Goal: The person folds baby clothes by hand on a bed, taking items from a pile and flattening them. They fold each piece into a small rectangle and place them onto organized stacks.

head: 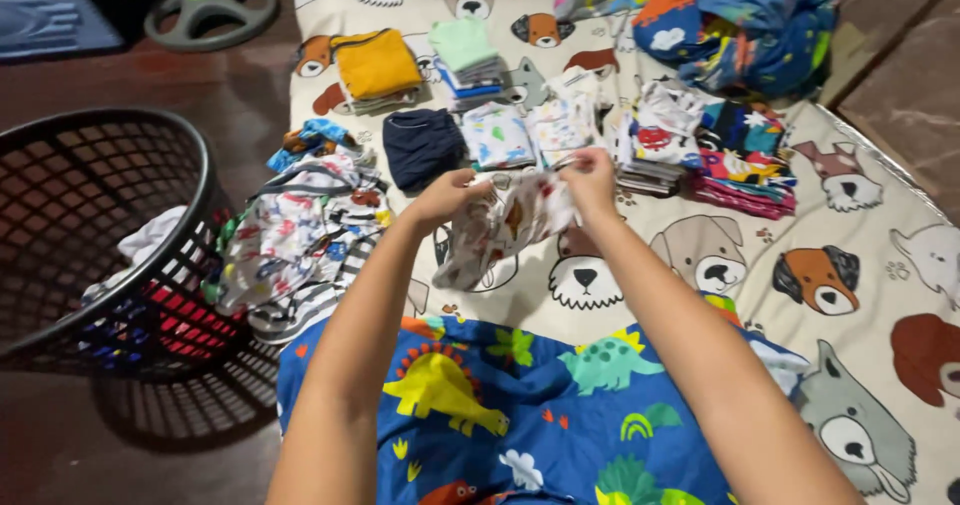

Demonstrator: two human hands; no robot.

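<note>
The garment (505, 227) between the left hand (443, 197) and right hand (590, 181) is white with small orange and dark prints. The sheet (860, 265) is cream with cartoon dog faces in brown, grey and white. The blanket (520, 415) nearest is blue with yellow, green and orange dinosaurs. The basket (95, 235) is black mesh, with white and red cloth inside. One stack (375, 68) is mustard yellow, another (465, 55) mint green on top; a folded piece (422, 147) is navy. The loose heap (300, 240) is white with red, blue and striped prints
</note>
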